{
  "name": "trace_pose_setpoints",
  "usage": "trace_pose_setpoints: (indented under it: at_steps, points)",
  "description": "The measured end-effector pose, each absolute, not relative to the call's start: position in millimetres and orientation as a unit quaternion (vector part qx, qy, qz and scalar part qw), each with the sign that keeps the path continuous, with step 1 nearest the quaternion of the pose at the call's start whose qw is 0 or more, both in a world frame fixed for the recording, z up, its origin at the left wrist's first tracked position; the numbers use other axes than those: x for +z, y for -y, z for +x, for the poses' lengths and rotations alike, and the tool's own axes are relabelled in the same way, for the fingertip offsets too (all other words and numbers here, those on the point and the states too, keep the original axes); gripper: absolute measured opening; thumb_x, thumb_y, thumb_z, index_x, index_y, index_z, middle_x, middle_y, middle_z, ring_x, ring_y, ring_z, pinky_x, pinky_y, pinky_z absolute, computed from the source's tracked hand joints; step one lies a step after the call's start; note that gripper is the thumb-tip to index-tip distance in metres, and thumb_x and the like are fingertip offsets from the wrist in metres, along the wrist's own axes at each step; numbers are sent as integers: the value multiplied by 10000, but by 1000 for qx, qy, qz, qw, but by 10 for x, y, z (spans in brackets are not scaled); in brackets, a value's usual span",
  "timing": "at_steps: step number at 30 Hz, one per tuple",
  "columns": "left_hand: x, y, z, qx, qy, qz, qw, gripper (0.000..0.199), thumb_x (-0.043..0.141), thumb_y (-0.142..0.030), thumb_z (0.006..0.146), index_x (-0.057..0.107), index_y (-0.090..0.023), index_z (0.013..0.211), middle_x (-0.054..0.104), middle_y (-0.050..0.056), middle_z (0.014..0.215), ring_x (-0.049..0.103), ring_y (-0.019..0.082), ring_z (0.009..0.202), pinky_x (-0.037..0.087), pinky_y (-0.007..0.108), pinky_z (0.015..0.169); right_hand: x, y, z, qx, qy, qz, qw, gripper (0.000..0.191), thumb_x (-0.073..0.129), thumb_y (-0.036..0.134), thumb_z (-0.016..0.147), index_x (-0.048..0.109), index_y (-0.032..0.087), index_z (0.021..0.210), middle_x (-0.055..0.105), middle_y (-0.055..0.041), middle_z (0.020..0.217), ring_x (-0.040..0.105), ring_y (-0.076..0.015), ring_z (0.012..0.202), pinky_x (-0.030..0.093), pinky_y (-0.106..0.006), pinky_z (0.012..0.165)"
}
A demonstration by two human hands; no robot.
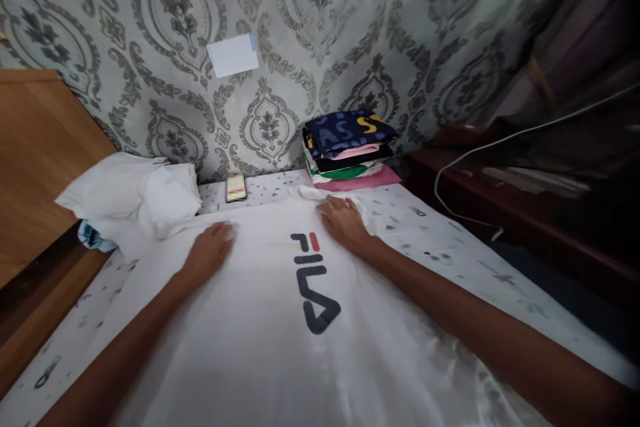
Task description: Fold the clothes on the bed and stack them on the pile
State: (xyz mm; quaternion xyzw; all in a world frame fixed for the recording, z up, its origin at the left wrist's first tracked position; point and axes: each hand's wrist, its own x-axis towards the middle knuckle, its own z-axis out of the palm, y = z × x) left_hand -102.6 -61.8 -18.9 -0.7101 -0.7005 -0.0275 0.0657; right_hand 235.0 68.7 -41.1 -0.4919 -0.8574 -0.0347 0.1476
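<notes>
So I've got this white FILA shirt spread across the patterned bedsheet right in front of me, with the logo running sideways, its letters stacked down toward me. My left hand is on the cloth near the far edge, fingers close together, but it's blurry, so I can't tell if they're pinching any fabric. My right hand is at the far edge past the F, fingers bent and slightly apart over the material; can't tell if they've got a grip either.

Handling-wise, I'd say it's light, soft and floppy, nothing fragile, though it'll probably crease easily and might slide on the sheet. There's rumpled stuff by my right forearm already. I'd take it by the far edge, one hand either side of the print, rather than bunching up the logo.

Neighbours: white clothes heaped to the left, phone by the wall, folded pile just beyond my right hand.
</notes>
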Motion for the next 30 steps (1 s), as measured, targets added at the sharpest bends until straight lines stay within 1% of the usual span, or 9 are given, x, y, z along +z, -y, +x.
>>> trace_pose_setpoints:
  at_steps: [2,4,8,11,15,18,21,26,30]
  points:
    - [-240,472,-873,-58,684,-727,27,473,339,-381,1010,510,-204,1415,521,131,1488,474,272,1358,403,502,1110,-439,-608,2253,-24,882,-445,154,385,384,223,979,665,175,1236,546,-169,1438,488,-288,1333,335,-456,1122]
    - [-284,329,-851,-70,703,-708,9,476,312,-426,1023,491,-254,1429,492,121,1515,443,294,1384,366,601,1107,-470,-569,2220,-1,894,-420,154,392,382,255,987,647,180,1266,549,-159,1439,498,-279,1332,365,-442,1106]
    - [-296,155,-1078,-67,758,-648,-3,487,287,-454,1029,468,-275,1444,425,136,1571,356,311,1455,288,703,1106,-520,-591,2277,16,885,-440,149,434,388,327,992,588,195,1354,527,-155,1473,441,-290,1399,338,-514,1131]
    - [-215,116,-1327,-46,764,-643,26,485,257,-407,1040,481,-246,1439,486,120,1532,436,266,1408,361,563,1128,-549,-617,2301,12,882,-449,142,447,370,349,995,573,207,1368,528,-148,1478,431,-288,1411,333,-551,1130]
    - [-4,69,-1638,48,773,-628,77,449,274,-235,1013,571,-202,1349,609,108,1404,589,221,1245,498,356,979,-586,-617,2288,-4,885,-441,152,448,350,345,997,569,207,1363,527,-149,1479,432,-282,1410,340,-557,1126]
    - [134,18,-1761,99,767,-630,77,323,424,-182,937,692,-207,1117,699,107,1238,649,264,1129,520,373,889,-605,-621,2294,-14,885,-438,157,432,358,333,991,581,205,1339,546,-153,1451,454,-287,1386,363,-547,1104]
    - [207,-25,-1759,127,750,-643,89,277,455,-137,910,715,-172,997,716,146,1147,655,300,1103,506,406,872,-601,-645,2287,-23,893,-415,170,393,362,300,986,617,214,1273,586,-147,1394,511,-285,1318,401,-509,1063]
    - [230,-63,-1635,124,755,-632,125,378,356,-59,920,661,-115,1136,677,223,1188,652,331,1109,485,434,864,-514,-647,1969,-15,920,-350,175,344,401,270,983,679,190,1168,586,-170,1388,532,-309,1277,391,-481,1065]
    - [107,73,-1383,94,772,-616,126,407,350,-149,973,509,-143,1348,710,178,1095,691,296,981,500,401,803,-426,-551,1392,29,951,-273,141,369,378,263,1007,648,173,1242,558,-170,1430,485,-293,1337,370,-465,1084]
